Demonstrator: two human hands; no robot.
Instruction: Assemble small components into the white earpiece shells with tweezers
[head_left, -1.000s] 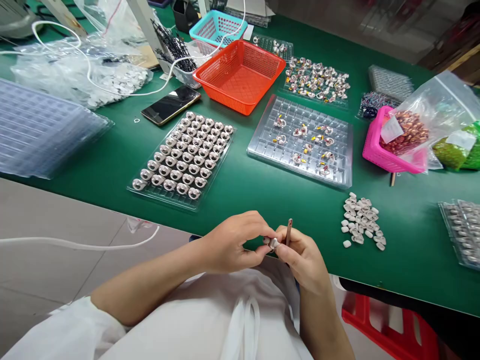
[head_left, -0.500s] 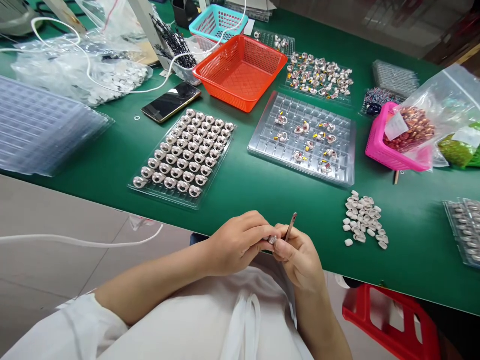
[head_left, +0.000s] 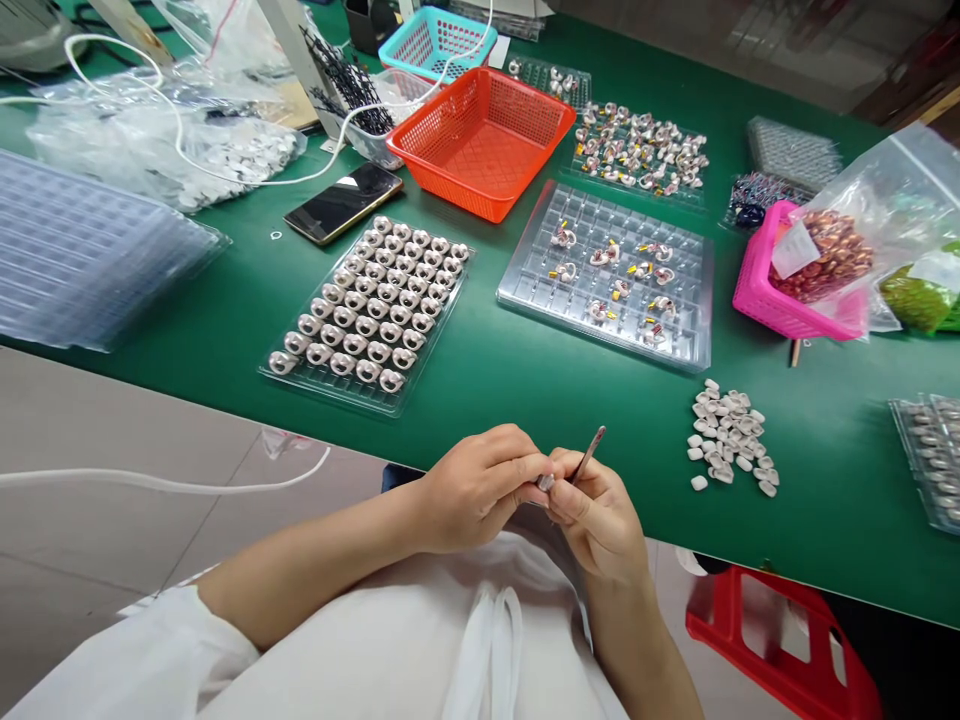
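In front of my body, my left hand and my right hand meet at the fingertips near the table's front edge. Both pinch a small shiny silvery piece, mostly covered by the fingers. A slim metal tool, like tweezers, sticks up from my right hand between thumb and fingers. Beyond the hands lies a clear tray of silvery ring-shaped shells in rows. To its right, a stacked clear tray carries several small parts with yellow bits. A loose pile of whitish caps lies right of my hands.
Behind the trays stand a red basket, a blue basket and a black phone. A pink basket with bagged parts is at right. Stacked clear trays fill the left; a red stool sits below the edge.
The metal tool in my right hand has tipped a little to the right. Both hands stay together on the small piece, almost unmoved.
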